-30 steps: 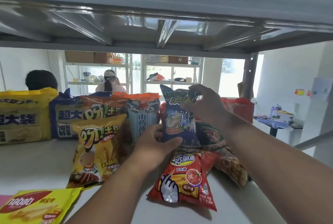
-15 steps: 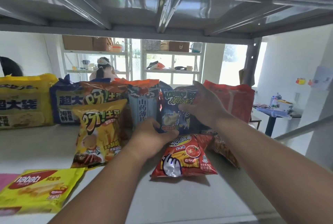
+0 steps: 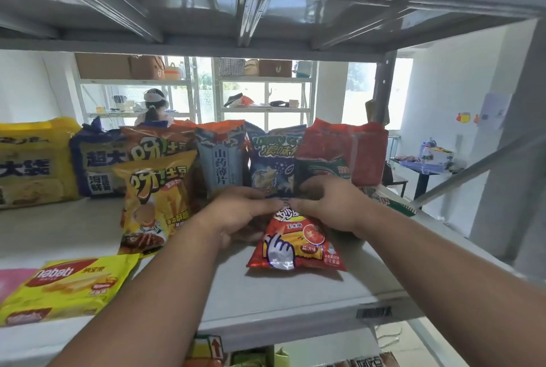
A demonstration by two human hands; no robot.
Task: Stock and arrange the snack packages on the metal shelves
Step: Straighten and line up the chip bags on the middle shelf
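Observation:
A dark blue snack bag (image 3: 274,165) stands upright in the back row on the white metal shelf (image 3: 295,292). My left hand (image 3: 242,210) grips its lower edge from the left. My right hand (image 3: 328,207) holds the same edge from the right, with curled fingers that also cover the bottom of a green bag (image 3: 322,168). Just in front of both hands a red corn-snack bag (image 3: 298,242) lies flat. A light blue bag (image 3: 221,159) stands to the left and a large red bag (image 3: 348,148) to the right.
A yellow potato-chip bag (image 3: 159,198) leans at left of centre. Big yellow (image 3: 32,165) and navy (image 3: 94,165) packs fill the back left. A yellow wafer pack (image 3: 68,287) lies at the front left. The upper shelf (image 3: 251,12) hangs low overhead, and a post (image 3: 381,91) stands at the right.
The dark blue bag went from held up to standing in the back row. My right hand slid from its top down to its bottom edge, beside my left hand.

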